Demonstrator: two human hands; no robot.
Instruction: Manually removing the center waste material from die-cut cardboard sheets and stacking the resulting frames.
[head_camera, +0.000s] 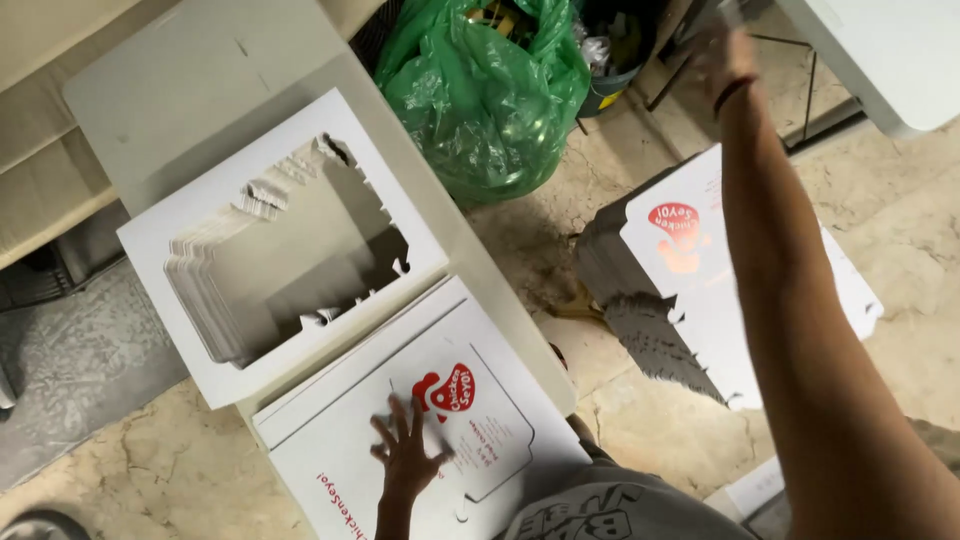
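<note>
Left hand (408, 455) splayed flat on glossy white cardboard sheet (440, 440); right hand (722, 50) blurred, grip unclear.

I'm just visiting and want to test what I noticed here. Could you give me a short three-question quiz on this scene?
1. True or false: the left hand lies flat, fingers spread, on the printed white cardboard sheet.
2. What colour is the plastic bag on the floor? A red, B green, C blue.
3. Where does the right hand reach: upward and away, or down to the stack of flat boxes?

Key: 1 true; 2 B; 3 upward and away.
</note>
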